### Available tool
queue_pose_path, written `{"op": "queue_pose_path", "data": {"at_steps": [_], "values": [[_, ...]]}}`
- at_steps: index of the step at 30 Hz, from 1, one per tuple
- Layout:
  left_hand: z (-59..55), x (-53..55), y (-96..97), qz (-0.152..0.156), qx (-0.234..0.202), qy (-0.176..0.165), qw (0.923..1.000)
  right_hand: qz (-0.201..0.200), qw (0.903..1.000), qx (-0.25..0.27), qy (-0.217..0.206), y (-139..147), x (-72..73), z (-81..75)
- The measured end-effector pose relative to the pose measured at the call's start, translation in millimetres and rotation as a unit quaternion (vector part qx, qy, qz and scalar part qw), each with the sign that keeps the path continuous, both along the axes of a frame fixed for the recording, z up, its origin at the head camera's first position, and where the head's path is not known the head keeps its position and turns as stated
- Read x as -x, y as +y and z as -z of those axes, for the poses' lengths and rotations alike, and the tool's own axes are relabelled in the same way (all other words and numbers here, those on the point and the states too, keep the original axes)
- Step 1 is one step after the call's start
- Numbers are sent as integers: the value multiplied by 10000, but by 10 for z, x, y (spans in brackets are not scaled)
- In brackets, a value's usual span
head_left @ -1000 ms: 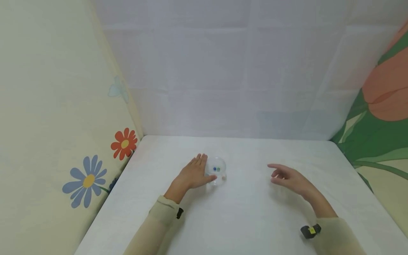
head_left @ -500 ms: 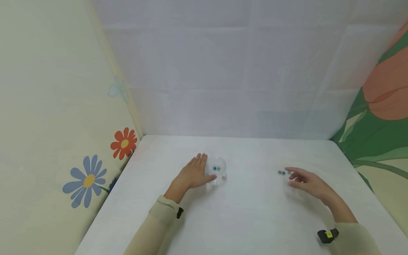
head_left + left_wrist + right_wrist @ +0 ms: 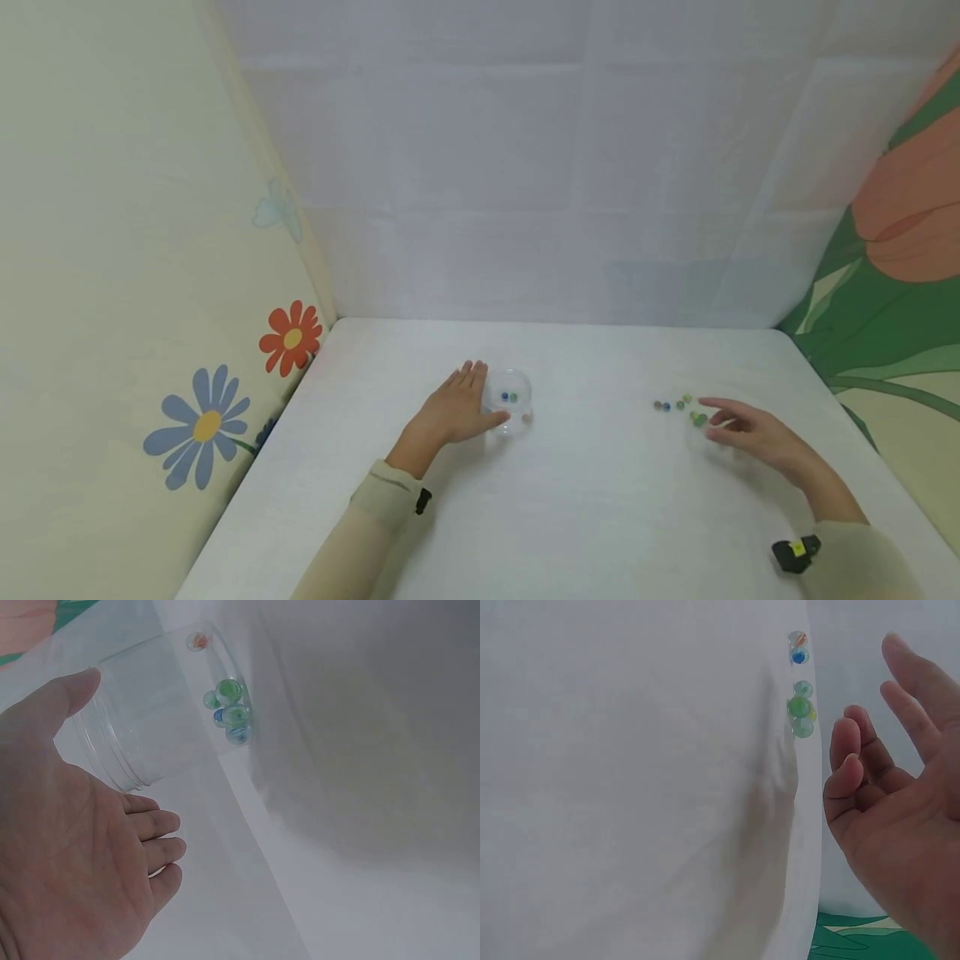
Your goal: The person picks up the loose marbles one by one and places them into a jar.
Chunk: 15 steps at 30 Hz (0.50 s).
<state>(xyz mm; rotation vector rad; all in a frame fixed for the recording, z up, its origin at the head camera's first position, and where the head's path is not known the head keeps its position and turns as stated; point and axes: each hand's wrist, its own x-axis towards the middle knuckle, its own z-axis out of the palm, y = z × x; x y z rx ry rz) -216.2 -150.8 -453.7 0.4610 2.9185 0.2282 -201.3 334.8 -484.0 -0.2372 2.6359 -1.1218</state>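
Note:
A clear jar (image 3: 516,379) stands upright near the middle of the table, with several marbles (image 3: 229,693) at its bottom, green, blue and one orange-streaked. Beside it on the left is my left hand (image 3: 456,410), fingers straight and thumb across the near side of the jar's rim. My right hand (image 3: 763,435) is over the table at the right, its fingers loosely bent and nothing seen in them. Just left of its fingertips lie several loose glass marbles (image 3: 680,405), green, yellowish, blue and orange-brown. In the right wrist view, these marbles (image 3: 800,707) form a row beyond the fingers.
A white cloth (image 3: 570,517) covers the table, and a white sheet (image 3: 525,167) hangs behind its back edge. Flower-patterned panels stand at the left (image 3: 112,250) and right (image 3: 900,233).
My right hand has moved to the right, away from the jar. The loose marbles, hidden behind it at first, now show left of its fingertips. My left hand and the jar have stayed put.

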Motion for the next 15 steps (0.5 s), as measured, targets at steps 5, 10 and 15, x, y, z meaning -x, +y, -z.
{"op": "queue_pose_path", "data": {"at_steps": [5, 10, 15], "values": [[7, 6, -1, 5, 42, -2, 10000, 3, 10000, -3, -59, 74, 37, 49], [17, 5, 4, -16, 29, -8, 10000, 19, 9998, -125, -130, 121, 84, 87], [6, -6, 8, -32, -24, 8, 10000, 8, 9994, -290, -179, 151, 143, 116]]}}
